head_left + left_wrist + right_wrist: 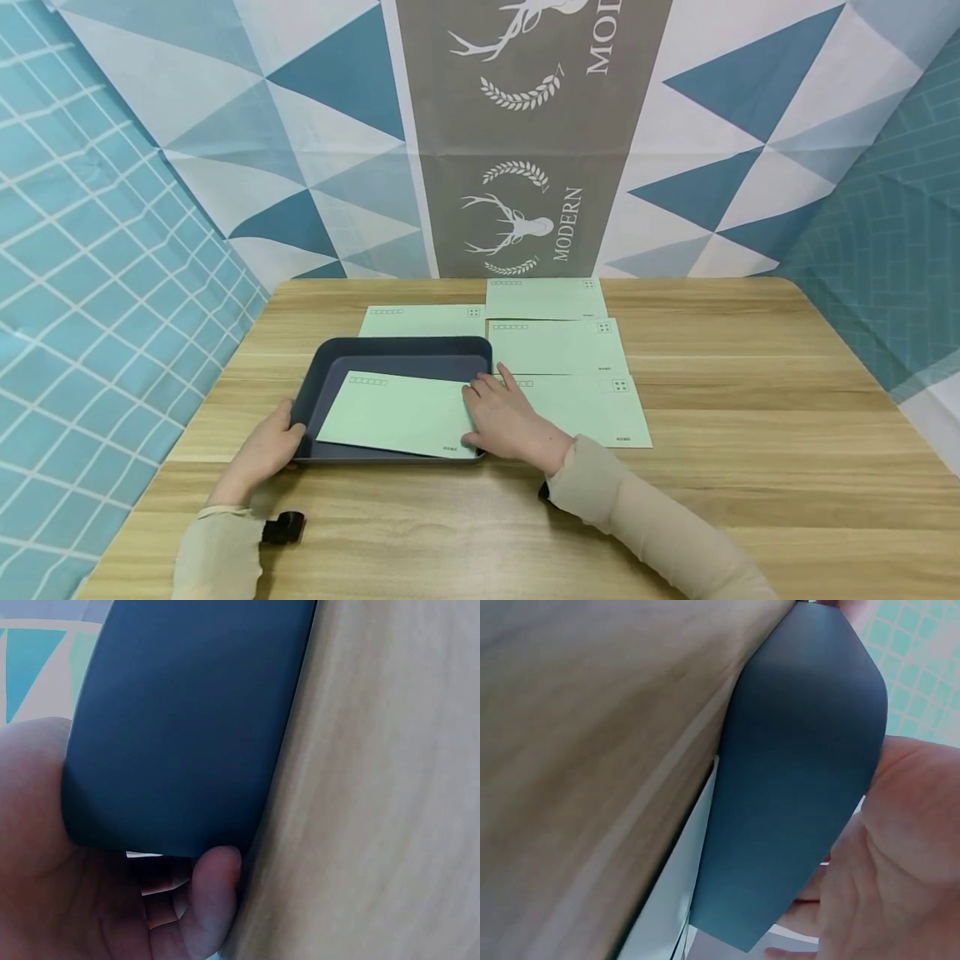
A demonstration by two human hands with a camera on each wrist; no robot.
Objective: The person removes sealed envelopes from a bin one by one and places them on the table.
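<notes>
A dark blue-grey rectangular tray (405,347) lies on the table, with a pale green envelope (397,414) sitting slightly askew inside it. My left hand (264,446) grips the tray's left side near the front corner; the left wrist view shows its fingers curled beneath the tray's outer wall (180,727). Over the right wall reaches my right hand (512,417), its spread fingers and thumb resting on the right end of the envelope. In the right wrist view, the palm (911,832) is beside the tray's outer wall (795,780), and the fingertips are partly hidden behind it.
To the tray's right lie more green envelopes: a near one (585,412), a middle one (555,348) and a far one (543,298). Another envelope (427,321) is partly covered behind the tray. Wooden table (750,417) extends right; patterned cloth (525,142) hangs behind.
</notes>
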